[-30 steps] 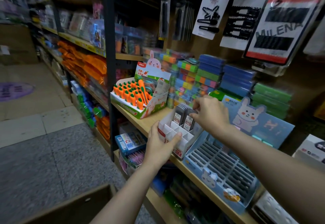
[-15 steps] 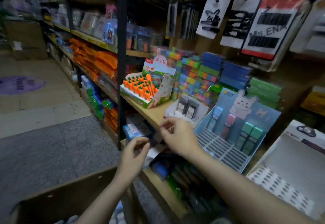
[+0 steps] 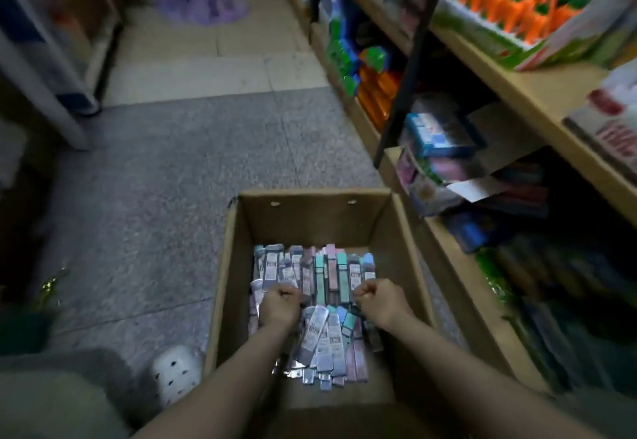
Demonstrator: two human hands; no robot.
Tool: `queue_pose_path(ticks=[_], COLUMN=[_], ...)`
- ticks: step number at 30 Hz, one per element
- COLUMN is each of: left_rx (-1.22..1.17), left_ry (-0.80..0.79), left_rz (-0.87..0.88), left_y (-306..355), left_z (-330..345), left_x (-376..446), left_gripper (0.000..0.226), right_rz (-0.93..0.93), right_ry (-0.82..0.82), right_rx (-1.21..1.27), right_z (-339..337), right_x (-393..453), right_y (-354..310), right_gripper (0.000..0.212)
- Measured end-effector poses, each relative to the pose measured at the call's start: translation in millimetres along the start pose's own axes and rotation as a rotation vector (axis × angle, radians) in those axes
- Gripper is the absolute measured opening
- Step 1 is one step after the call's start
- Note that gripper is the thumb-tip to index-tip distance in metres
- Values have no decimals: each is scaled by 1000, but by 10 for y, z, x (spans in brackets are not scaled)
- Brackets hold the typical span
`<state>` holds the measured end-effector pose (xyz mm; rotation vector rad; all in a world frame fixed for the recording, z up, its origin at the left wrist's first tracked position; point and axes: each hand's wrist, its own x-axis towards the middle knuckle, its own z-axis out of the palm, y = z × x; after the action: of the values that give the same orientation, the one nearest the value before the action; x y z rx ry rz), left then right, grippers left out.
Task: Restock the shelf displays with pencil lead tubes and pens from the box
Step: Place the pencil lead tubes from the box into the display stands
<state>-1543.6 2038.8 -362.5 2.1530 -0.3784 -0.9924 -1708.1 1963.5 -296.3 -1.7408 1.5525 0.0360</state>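
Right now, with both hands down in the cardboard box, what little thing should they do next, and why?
Probably close the fingers on a few pencil lead tubes and lift them out. Both the left hand and the right hand are curled low over the pile in the box, but whether either already holds a tube cannot be told.

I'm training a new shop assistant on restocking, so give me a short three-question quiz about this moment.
1. True or false: both hands are down inside the cardboard box.
2. What fills the bottom of the box? A) carrot pens B) lead tubes C) hair clips
3. Fill in: the carrot pen display stands on the ____, not in the box.

Key:
1. True. The left hand and right hand are both in the box, fingers curled among the lead tubes; the blur hides whether either grip has a tube.
2. B
3. shelf
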Motion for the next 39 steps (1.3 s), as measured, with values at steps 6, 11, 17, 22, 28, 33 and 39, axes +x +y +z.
queue_pose_path(ticks=[6, 11, 17, 22, 28, 33, 39], left_rx=[174, 450, 309, 136, -218, -396, -442], left_ry=[-302, -291, -256, -122, -180, -260, -380], left_rz=[87, 310, 316, 362, 191, 76, -40], left_y=[-140, -262, -284, -156, 86, 119, 119], left_z=[136, 242, 282, 260, 214, 257, 360], left_x=[114, 130, 212, 254, 321, 386, 424], left_gripper=[25, 52, 29, 13, 20, 15, 28], right_rz=[48, 44, 36, 115, -112, -89, -86], right_ry=[-2, -12, 49, 116, -2, -174, -148], right_rx=[35, 47, 24, -40, -260, -452, -450], right_z=[440, 607, 682, 550, 397, 386, 446], right_x=[384, 560, 558, 593, 894, 1190, 1295], right_y=[123, 267, 362, 286, 57, -73, -145], right_gripper=[12, 19, 18, 14, 67, 103, 100])
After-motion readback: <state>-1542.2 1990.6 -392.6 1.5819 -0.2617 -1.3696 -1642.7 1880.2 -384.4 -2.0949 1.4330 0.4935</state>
